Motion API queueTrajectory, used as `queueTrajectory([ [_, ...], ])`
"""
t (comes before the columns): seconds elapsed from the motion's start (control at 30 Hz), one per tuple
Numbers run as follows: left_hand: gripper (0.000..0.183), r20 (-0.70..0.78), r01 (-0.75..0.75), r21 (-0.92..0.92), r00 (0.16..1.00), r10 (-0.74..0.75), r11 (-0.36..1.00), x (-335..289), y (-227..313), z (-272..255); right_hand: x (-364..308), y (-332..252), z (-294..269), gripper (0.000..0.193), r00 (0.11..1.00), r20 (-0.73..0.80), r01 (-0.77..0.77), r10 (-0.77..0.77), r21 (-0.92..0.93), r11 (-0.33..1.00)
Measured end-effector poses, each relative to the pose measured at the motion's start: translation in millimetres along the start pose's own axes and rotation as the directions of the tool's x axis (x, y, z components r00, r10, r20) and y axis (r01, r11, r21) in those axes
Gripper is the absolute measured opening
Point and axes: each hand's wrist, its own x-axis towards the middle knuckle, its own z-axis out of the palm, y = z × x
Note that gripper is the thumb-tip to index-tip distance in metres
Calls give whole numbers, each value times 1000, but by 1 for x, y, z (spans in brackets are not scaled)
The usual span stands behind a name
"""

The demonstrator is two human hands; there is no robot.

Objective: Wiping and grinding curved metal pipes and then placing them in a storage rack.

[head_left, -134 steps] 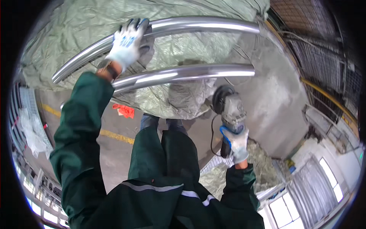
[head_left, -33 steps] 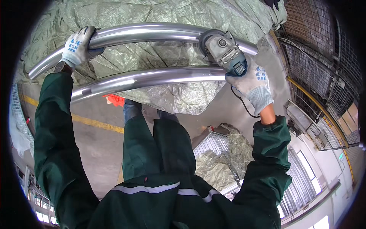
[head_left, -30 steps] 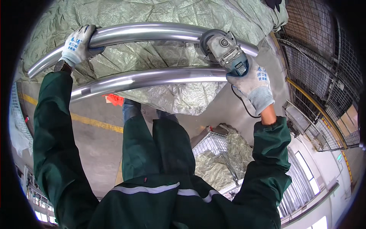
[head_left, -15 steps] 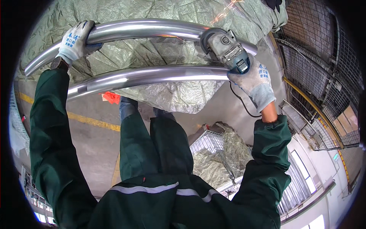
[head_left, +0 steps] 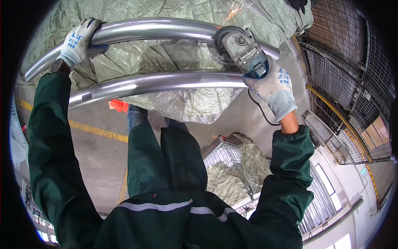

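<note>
One green tarp (head_left: 145, 10) carries a curved far tube (head_left: 161, 31) and, along its near edge, a near tube (head_left: 161, 81). Grinding looks under way on the far tube; the remainder can't be told. The outstretched left hand's (head_left: 80, 41) grip wraps that tube; the right hand (head_left: 273, 85) clasps the grinder (head_left: 243, 50), sparks (head_left: 234, 11) beyond.

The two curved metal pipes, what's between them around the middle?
Only creased grey-green sheeting shows between the far pipe and the near pipe there, in the head view.
</note>
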Motion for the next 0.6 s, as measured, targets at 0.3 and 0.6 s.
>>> queueTrajectory([
  [0.3, 67, 16, 7, 7, 1000, -7, 1000, 0, 0, -2, -1, -3, -2, 69, 1000, 12, 10, -10, 21, 1000],
  [0.6, 68, -11, 15, 23, 1000, -15, 1000, -5, 4, 1, 9, 3, -9, 72, 995, 87, -43, 41, 18, 999],
])
